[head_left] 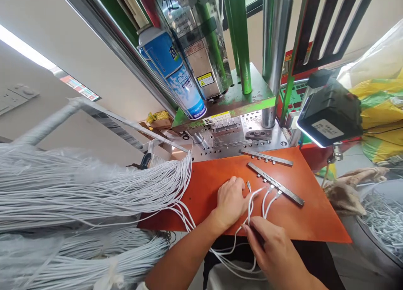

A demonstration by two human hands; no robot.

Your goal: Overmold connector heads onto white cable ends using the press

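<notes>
My left hand (231, 202) rests on the orange work board (208, 172) with its fingers curled. Its thumb meets the white cables (251, 202), and a small metal tip (249, 186) shows by its fingers. Lower right, my right hand (272, 241) is closed, pinching the white cables between thumb and fingers. Just beyond lies a metal bar fixture (275, 183) with small blocks along its near side. Two white cables with metal plugs (278, 194) are set against that bar. Farther back sits a second bar fixture (267, 157), with no cables at it.
A thick bundle of white cables (126, 189) hangs at left. Behind the board stands a green-framed press with a perforated metal bed (226, 143) and a strapped blue spray can (173, 71). A black work lamp (330, 111) and a bin of white pieces (384, 218) are at right.
</notes>
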